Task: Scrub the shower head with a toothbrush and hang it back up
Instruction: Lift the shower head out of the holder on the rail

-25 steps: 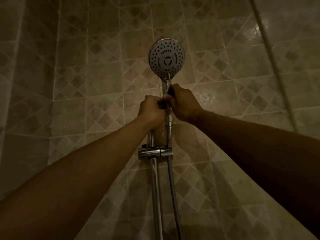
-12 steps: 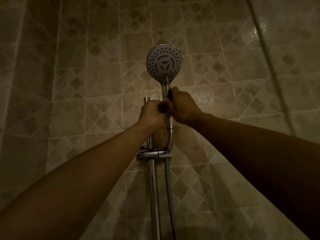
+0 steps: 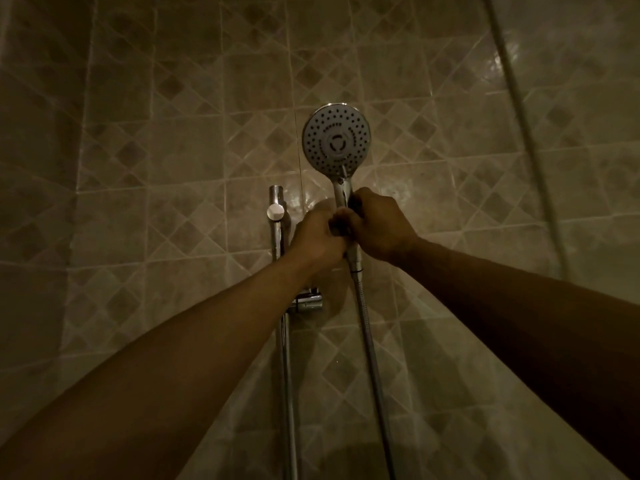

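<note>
The round chrome shower head (image 3: 336, 139) stands upright with its nozzle face toward me, just right of the wall rail. My right hand (image 3: 379, 227) grips its handle from the right. From the left, my left hand (image 3: 318, 239) curls its fingers round the same handle, touching the right hand. The metal hose (image 3: 372, 358) hangs down from the handle's lower end. A dark bit shows at the top of my right fist; I cannot tell whether it is the toothbrush.
A chrome slide rail (image 3: 277, 220) runs down the tiled wall (image 3: 156, 168), with a bracket (image 3: 308, 302) on it below my hands. A thin pale line (image 3: 519, 98) slants across the upper right. The light is dim.
Both hands and the shower head have shifted right, off the rail. The rail's top end, hidden behind my left hand before, now shows to its left.
</note>
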